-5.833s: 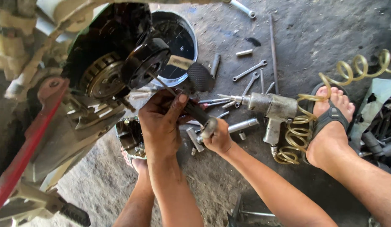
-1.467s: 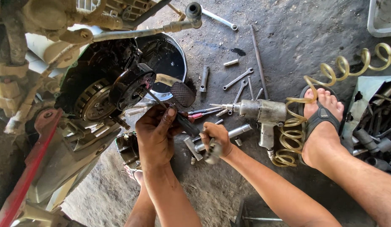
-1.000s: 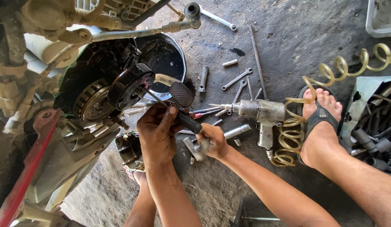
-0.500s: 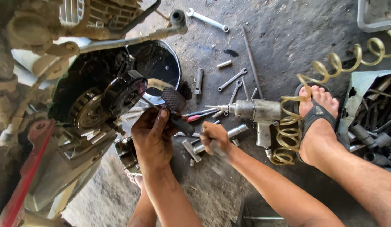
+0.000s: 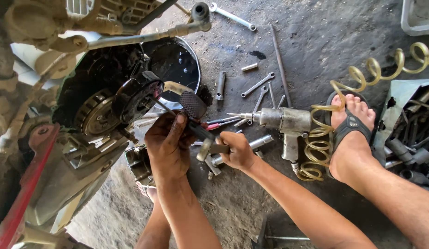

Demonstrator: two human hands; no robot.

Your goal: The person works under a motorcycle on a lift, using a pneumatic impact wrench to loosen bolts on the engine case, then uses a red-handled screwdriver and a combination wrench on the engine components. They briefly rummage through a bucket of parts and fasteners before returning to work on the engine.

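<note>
Grey, dusty concrete floor (image 5: 316, 41) lies under everything, with tools spread over it. On it the left hand (image 5: 170, 145) pinches a thin black screwdriver (image 5: 189, 127) whose tip points at the round dark engine part (image 5: 136, 99) on the motorbike engine (image 5: 90, 115), and the right hand (image 5: 237, 150) is closed tight around a small hammer (image 5: 207, 148) just beside it. Near them lie an air wrench (image 5: 283, 122) with a curly yellow hose (image 5: 362, 83), some spanners (image 5: 258, 85), a black oil pan (image 5: 175, 64) and a foot in a sandal (image 5: 350, 133)

1 head-worn view looks steeply down, close over both hands, the engine (image 5: 103, 110) at its left edge, concrete floor (image 5: 316, 46) and tools filling the rest.
</note>
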